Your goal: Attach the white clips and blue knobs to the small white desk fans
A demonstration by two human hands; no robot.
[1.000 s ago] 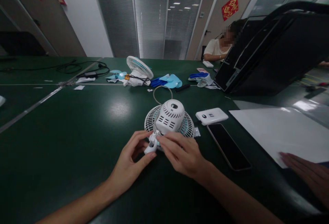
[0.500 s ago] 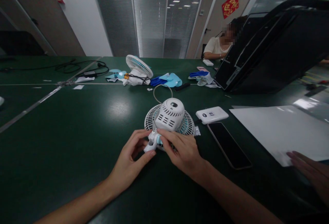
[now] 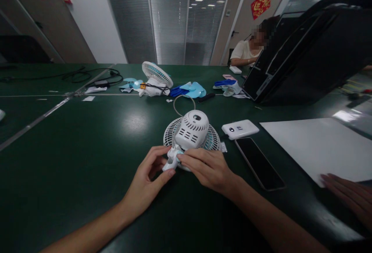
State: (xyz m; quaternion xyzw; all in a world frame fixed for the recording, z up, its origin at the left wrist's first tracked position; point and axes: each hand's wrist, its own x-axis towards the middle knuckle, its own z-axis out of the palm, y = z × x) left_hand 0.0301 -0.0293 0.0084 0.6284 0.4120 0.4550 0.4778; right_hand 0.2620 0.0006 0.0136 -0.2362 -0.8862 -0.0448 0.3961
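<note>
A small white fan lies face down on the dark green table, its rounded motor housing upward and its round grille underneath. From the near side of the housing sticks out a white clip with a light blue knob. My left hand is closed around the clip, thumb on the near side and fingers behind. The fingers of my right hand are closed on the knob and cover most of it.
Right of the fan lie a white power bank, a black phone and a white sheet with another person's hand at it. Behind stand a second fan, blue gloves and a large black case.
My right hand's fingers have shifted over the knob, bending and drawing together. My left hand and the fan stay in place. The other person's hand has moved slightly left.
</note>
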